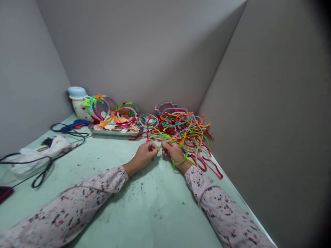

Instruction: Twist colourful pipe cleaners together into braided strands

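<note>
My left hand (146,152) and my right hand (173,152) meet close together above the table, fingertips pinched. Between them runs a light green fuzzy strand, like a pipe cleaner (185,156); it loops round the side of my right hand and hangs by the wrist. Both hands pinch this strand, a small gap between the fingertips. Right behind them lies a tangled heap of colourful pipe cleaners (178,124) in red, orange, purple, green and yellow. Red scissor-like handles (201,163) show partly under the strands beside my right wrist.
A metal tray (113,132) of shell-like pieces carries several wrapped headbands (103,106). Beside it are a coil of grey wire (148,120), a blue-lidded white container (79,103) and a blue tool (74,125). Left lie a black cable (49,165) and a plastic bag (28,155). Walls stand behind and right.
</note>
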